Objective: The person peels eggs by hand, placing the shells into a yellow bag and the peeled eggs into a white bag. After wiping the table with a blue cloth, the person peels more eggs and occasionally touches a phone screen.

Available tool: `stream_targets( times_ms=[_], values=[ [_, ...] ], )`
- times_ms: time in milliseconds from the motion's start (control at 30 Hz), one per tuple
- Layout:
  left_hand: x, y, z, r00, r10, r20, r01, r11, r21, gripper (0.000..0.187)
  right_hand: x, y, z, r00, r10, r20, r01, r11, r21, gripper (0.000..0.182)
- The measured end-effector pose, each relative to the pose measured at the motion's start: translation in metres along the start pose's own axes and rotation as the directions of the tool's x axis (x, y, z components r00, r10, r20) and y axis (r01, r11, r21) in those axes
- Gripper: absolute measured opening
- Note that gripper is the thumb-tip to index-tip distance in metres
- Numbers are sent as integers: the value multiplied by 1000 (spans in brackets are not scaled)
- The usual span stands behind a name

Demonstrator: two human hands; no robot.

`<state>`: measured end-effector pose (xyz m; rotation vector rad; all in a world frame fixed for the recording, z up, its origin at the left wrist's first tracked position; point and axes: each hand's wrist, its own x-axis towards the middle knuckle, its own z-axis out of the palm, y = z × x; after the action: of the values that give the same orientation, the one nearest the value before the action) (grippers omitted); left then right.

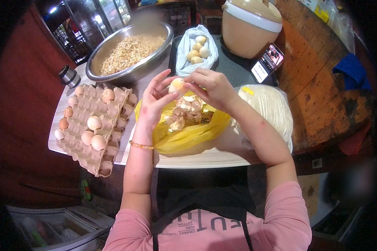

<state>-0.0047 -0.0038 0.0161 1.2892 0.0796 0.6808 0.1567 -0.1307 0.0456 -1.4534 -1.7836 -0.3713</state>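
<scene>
A pale, partly peeled egg [178, 85] sat between two bare hands.
The left hand [157, 97], half open, cradled it between thumb and fingers; the right hand [208, 85], fingers bent together, touched its right side. Below lay an open yellow plastic bag [186, 140] of broken brown eggshells [187, 112], near the near edge of the pale wood-grain table [132, 157]. Stacked grey-brown cardboard egg trays [80, 141] stood at the left edge; toward the far edge, a light-blue plastic bag [183, 54] held several pale eggs [204, 52].
</scene>
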Motion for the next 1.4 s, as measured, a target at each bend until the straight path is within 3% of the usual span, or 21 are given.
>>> stream_targets(
  times_ms=[433, 567, 867, 1033, 1100, 1133, 1200, 1267, 1333, 1367, 1400],
  values=[
    [1, -2, -2, 1000, -14, -3, 14, 999, 34, 67, 1, -7, 3, 998, -15, -58, 8, 992, -129, 6],
    [1, -2, -2, 1000, -21, 5, 21, 999, 24, 65, 2, -8, 3, 991, -67, -118, 34, 964, -262, 8],
    [1, -3, -11, 997, -45, 56, 48, 997, -59, 51, 2, -2, -1, 981, 52, -187, -100, 961, -256, 9],
    [0, 3, -10, 994, -58, 92, 79, 965, -249, 41, -2, 7, 1, 977, 112, -180, -154, 958, -243, 10],
    [1, 1, -13, 995, -28, 94, 57, 944, -326, 40, -5, 10, 3, 992, 117, 49, -100, 960, -261, 13],
    [2, 1, -14, 996, 2, 93, 36, 916, -400, 39, -6, 10, 2, 992, 116, 48, -100, 960, -260, 13],
    [2, 2, -16, 997, 10, 75, 22, 911, -412, 39, -8, 11, 1, 896, 125, 426, -40, 979, -202, 14],
    [2, 1, -17, 998, 15, 54, 10, 904, -427, 39, -7, 9, -1, 877, 141, 459, -64, 982, -179, 14],
    [2, 0, -19, 998, -35, 47, 50, 917, -396, 41, -2, 1, -5, 985, 62, 163, -57, 998, -34, 17],
    [1, 1, -18, 998, -34, 45, 50, 917, -397, 41, 2, -4, -8, 984, 61, 165, -56, 998, -34, 17],
    [1, 2, -16, 998, -39, 58, 58, 926, -372, 42, 6, -11, -10, 993, 98, 69, -105, 988, 110, 17]
  ],
)
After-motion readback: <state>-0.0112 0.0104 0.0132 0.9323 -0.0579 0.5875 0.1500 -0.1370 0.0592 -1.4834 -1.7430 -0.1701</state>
